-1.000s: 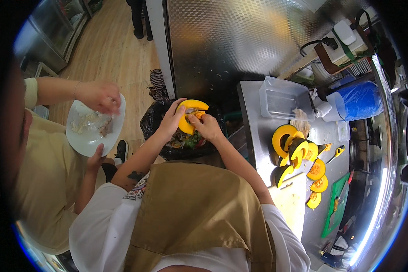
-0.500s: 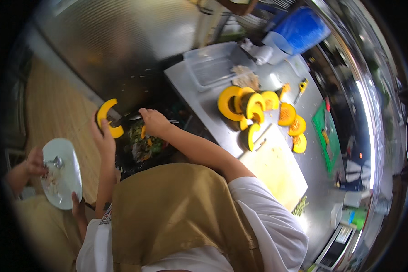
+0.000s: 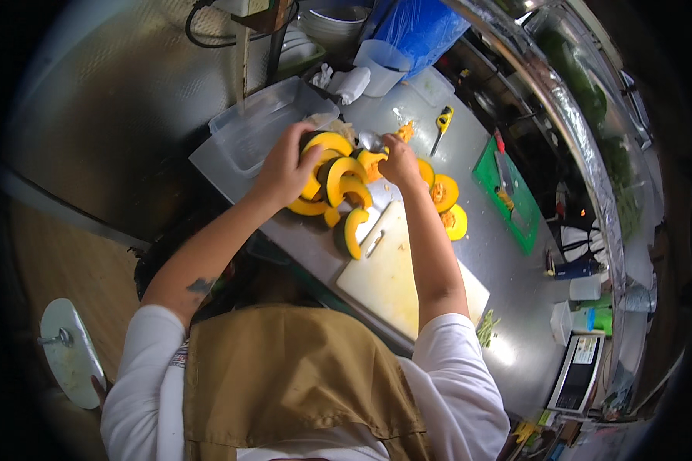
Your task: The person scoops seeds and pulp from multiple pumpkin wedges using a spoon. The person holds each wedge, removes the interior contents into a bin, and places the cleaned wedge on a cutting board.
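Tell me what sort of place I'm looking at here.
Likely a commercial kitchen prep area: a stainless steel counter, a white cutting board, and orange green-skinned squash wedges piled under both hands.
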Demonstrator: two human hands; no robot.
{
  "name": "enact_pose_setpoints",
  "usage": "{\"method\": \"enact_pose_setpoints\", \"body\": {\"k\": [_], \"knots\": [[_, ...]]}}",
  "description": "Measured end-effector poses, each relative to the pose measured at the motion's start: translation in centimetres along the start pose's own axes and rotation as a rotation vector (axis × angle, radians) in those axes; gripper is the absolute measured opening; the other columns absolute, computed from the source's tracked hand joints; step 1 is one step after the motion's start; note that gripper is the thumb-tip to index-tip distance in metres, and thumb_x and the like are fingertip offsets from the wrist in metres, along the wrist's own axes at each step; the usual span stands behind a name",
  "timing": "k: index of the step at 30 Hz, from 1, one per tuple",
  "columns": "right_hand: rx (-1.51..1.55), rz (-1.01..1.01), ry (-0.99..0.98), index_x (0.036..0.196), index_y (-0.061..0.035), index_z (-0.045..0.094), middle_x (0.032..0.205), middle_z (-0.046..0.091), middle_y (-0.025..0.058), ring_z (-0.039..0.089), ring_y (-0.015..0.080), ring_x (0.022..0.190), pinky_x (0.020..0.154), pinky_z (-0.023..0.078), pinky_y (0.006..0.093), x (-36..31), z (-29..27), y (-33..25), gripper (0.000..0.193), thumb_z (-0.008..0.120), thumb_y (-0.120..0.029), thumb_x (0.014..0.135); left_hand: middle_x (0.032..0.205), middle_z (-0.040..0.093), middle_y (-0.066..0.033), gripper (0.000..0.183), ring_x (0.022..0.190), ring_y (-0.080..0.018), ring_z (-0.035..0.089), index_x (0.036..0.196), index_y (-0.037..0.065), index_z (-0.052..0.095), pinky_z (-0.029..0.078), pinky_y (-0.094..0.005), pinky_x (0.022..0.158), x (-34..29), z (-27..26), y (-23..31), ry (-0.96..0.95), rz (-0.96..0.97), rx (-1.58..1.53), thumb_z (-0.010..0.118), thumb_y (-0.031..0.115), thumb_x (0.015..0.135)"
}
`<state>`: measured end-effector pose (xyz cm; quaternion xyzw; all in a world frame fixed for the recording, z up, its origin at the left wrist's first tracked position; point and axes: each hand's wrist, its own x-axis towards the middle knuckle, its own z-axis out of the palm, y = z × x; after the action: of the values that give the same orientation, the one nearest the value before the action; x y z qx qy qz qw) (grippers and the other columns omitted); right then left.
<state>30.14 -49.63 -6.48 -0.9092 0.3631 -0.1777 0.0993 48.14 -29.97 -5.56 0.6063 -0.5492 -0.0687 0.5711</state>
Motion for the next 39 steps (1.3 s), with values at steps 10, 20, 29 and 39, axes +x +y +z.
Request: {"method": "enact_pose_setpoints", "body": {"k": [10, 20, 29, 39], "knots": [[-0.176, 0.114, -0.205, 0.111, -0.0082, 0.057, 0.099, 0.066, 0.0166, 0.063, 0.0343, 0.099, 0.084, 0.051, 0.0411, 0.0, 1.9, 5.3, 0.052, 0.075, -0.022, 0.065, 0.108, 0.062, -0.0181, 0.030, 0.105, -0.0338, 0.058, 0.104, 0.006, 0.056, 0.046, -0.0426, 0.090, 10.7, 9.3, -4.3, -0.502, -0.245, 0.381, 0.060, 0.030, 0.089], [-0.234, 0.125, -0.329, 0.115, -0.0155, 0.063, 0.099, 0.069, 0.0146, 0.065, 0.0310, 0.095, 0.082, 0.052, 0.0407, -1.2, -1.0, 6.1, 0.056, 0.074, -0.033, 0.063, 0.113, 0.060, -0.0147, 0.031, 0.104, -0.0320, 0.059, 0.112, 0.005, 0.059, 0.047, -0.0387, 0.093, 7.9, 9.8, -3.5, -0.230, 0.000, 0.250, 0.066, 0.019, 0.085], [0.142, 0.242, -0.083, 0.099, -0.0027, 0.070, 0.082, 0.069, 0.0187, 0.069, 0.0247, 0.074, 0.072, 0.054, 0.0351, -1.8, -3.8, 7.7, 0.045, 0.071, -0.031, 0.064, 0.110, 0.058, -0.0050, 0.019, 0.097, -0.0125, 0.057, 0.112, 0.005, 0.057, 0.047, -0.0290, 0.089, -2.2, -2.4, 1.3, -0.216, -0.244, -0.372, 0.055, 0.011, 0.095], [1.638, 0.380, -0.870, 0.111, -0.0005, 0.055, 0.079, 0.060, 0.0057, 0.056, 0.0132, 0.057, 0.045, 0.042, 0.0235, -6.7, -1.6, -16.0, 0.035, 0.066, -0.014, 0.080, 0.130, 0.053, -0.0029, 0.064, 0.120, -0.0189, 0.051, 0.138, 0.017, 0.044, 0.040, -0.0437, 0.102, -10.1, -4.1, 4.3, 0.098, -0.615, -1.342, 0.029, 0.063, 0.096]]}}
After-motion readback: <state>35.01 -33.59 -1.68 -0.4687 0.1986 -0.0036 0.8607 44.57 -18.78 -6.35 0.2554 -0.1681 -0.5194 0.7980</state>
